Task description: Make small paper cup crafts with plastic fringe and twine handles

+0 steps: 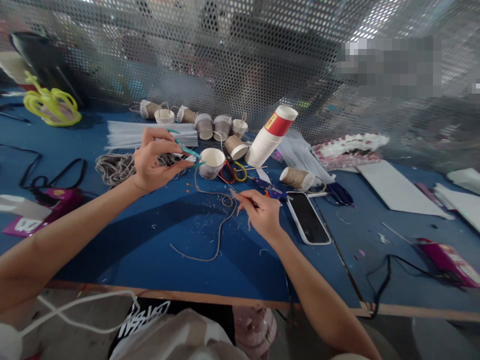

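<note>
My left hand, with long teal nails, pinches at the left rim of a small cup with a white inside and a greyish wrapped outside. A grey cord runs from beside the cup and curls loosely over the blue table. Right of the cord, my right hand has its fingers closed around a thin pale strand or stick that slants toward the cup; its exact kind is unclear. Behind the cup lie scissors with yellow handles, a red-handled pair and a brown-wrapped cup.
A leaning stack of white paper cups stands behind my right hand. A blue glue gun and a phone lie beside it. Grey cord bundles and white strips are at left. Perforated metal borders the back.
</note>
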Demonstrator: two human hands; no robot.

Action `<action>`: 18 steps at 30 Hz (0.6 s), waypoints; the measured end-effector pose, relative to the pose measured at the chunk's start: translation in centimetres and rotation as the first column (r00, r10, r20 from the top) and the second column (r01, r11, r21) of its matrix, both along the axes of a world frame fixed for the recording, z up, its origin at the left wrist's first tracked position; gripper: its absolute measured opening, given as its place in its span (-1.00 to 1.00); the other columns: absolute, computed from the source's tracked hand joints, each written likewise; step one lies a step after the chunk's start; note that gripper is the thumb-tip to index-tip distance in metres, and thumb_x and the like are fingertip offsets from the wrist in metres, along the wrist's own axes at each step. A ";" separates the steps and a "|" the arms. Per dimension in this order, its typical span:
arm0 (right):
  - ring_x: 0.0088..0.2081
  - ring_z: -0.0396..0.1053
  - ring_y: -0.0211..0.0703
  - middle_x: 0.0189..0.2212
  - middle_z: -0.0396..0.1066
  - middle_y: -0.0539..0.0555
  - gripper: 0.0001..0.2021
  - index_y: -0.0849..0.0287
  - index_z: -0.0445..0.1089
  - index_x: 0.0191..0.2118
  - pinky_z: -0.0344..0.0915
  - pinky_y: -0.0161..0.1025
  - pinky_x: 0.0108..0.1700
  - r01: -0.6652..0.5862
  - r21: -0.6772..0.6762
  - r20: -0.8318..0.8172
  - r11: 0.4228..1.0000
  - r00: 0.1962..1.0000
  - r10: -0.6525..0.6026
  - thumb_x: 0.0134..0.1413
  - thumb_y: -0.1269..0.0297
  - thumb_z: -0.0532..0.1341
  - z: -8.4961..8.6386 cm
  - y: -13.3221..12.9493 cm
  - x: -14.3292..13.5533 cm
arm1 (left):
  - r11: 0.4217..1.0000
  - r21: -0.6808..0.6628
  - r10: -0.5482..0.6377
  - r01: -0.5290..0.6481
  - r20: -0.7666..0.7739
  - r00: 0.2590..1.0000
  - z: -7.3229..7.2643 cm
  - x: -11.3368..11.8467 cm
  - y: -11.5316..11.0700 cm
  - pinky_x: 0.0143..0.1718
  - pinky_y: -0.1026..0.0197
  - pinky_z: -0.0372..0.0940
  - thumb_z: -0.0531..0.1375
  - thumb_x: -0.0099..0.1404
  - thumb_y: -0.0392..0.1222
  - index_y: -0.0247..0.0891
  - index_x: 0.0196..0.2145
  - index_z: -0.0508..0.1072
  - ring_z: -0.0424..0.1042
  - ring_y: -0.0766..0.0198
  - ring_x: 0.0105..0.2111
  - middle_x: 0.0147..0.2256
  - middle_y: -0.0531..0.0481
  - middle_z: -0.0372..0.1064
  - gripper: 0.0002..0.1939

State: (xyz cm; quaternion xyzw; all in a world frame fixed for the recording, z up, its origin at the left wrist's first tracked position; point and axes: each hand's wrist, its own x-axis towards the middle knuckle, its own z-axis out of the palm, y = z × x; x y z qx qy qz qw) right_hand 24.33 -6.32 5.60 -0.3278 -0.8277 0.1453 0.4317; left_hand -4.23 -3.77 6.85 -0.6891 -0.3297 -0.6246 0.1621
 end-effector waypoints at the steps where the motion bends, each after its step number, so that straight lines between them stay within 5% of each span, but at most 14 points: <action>1: -0.65 0.35 -0.36 -0.63 0.42 -0.07 -0.81 0.16 0.44 -0.38 0.25 -0.41 -0.57 -0.002 0.005 0.001 1.000 1.000 0.002 0.25 0.27 0.17 0.0 0.0 0.0 | 0.999 0.032 -0.011 0.012 -0.021 1.000 0.1 0.0 0.1 -0.22 0.08 0.39 0.44 0.05 -0.10 -0.09 -0.28 0.38 0.39 0.26 -0.27 -0.34 0.05 0.38 -0.66; 7: -0.66 0.33 -0.35 -0.64 0.41 -0.06 -0.78 0.15 0.44 -0.38 0.23 -0.39 -0.59 0.013 0.005 0.015 1.000 1.000 -0.013 0.27 0.22 0.15 0.0 0.0 0.0 | 0.978 0.195 -0.049 0.078 -0.147 0.988 0.1 -0.3 0.8 -0.24 0.22 0.40 0.41 0.12 -0.11 -0.23 -0.19 0.39 0.40 0.35 -0.22 -0.28 0.07 0.32 -0.63; 18: -0.66 0.33 -0.37 -0.64 0.40 -0.08 -0.83 0.16 0.43 -0.37 0.21 -0.41 -0.58 -0.015 0.063 0.013 0.998 1.000 0.014 0.25 0.30 0.17 -0.1 0.2 -0.1 | 0.980 0.170 -0.065 0.100 -0.199 0.978 0.6 0.0 0.6 -0.25 0.23 0.41 0.37 0.17 -0.11 -0.22 -0.16 0.38 0.37 0.35 -0.23 -0.28 0.06 0.27 -0.66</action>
